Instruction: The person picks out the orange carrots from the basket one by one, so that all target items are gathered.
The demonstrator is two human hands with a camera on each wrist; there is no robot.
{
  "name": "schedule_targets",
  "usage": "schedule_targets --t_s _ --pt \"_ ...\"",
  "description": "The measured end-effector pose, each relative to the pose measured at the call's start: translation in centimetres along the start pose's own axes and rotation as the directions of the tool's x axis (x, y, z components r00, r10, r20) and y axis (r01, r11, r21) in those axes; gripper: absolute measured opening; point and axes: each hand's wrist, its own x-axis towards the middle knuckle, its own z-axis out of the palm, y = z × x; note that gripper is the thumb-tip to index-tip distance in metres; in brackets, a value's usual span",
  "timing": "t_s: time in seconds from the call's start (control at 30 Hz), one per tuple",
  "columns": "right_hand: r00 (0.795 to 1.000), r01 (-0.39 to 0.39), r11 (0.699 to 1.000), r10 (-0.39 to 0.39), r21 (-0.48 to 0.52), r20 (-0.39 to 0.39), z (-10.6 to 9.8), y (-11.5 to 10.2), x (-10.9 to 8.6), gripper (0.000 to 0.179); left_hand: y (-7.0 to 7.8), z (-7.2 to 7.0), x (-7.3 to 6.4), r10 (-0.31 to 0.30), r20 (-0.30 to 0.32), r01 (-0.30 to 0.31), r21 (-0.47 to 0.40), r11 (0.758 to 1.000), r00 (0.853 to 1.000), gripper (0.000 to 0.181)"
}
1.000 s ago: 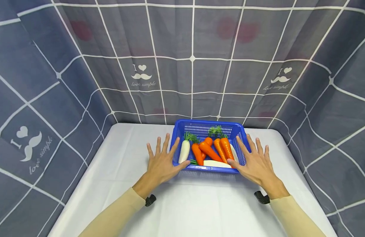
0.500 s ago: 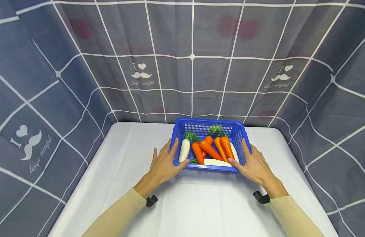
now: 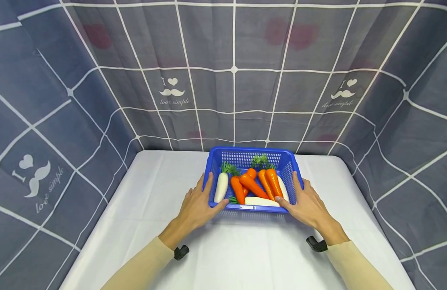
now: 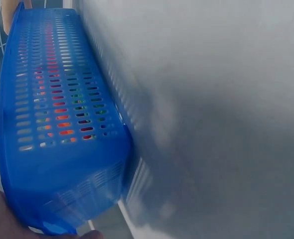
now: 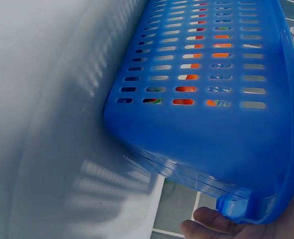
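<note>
1. My left hand (image 3: pixel 198 205) grips the near left corner of the blue basket (image 3: pixel 268 209): thumb over the front rim, fingers along the end wall, at least one fingertip showing beneath the end lip in the left wrist view.

2. My right hand (image 3: pixel 310 205) mirrors it at the near right corner, thumb across the rim and fingertips curled beneath the lip. Holding opposite ends should, I judge, share the weight and stop the basket swinging round.

3. The basket stands between my hands towards the far side of the white tabletop (image 3: pixel 238 249), its long side facing me, so both ends are within reach. I cannot tell whether its base bears fully on the cloth.

4. Inside, several orange carrots (image 3: pixel 254 187) lean against one another in the middle, leafy ends mostly away from me. They look loosely piled, so a level hold would probably suit them.

5. A white radish (image 3: pixel 221 187) lies along the left wall, green top to the back; another, the front radish (image 3: pixel 261 201), lies crosswise just inside the front wall. Those walls presumably keep both from rolling.
</note>
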Motion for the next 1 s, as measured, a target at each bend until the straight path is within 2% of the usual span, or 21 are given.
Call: schedule_targets --t_s 0.5,0.83,1.0 --pt "0.999 0.044 0.998 -0.045 -0.044 -0.03 0.0 0.0 -2.1 0.125 0.8 0.3 -2.8 -0.007 -0.025 0.007 0.017 1.0 1.0 0.116" --pt "0.999 -0.011 1.0 0.011 0.011 -0.03 0.2 -0.6 -3.9 0.129 1.4 0.5 -5.3 0.006 -0.061 -0.002 0.062 0.998 0.998 0.114" --pt "0.998 -0.025 1.0 0.026 0.012 -0.059 0.3 -0.7 -4.0 0.123 1.6 0.0 -5.7 -0.009 -0.018 0.011 0.084 0.996 1.0 0.113"
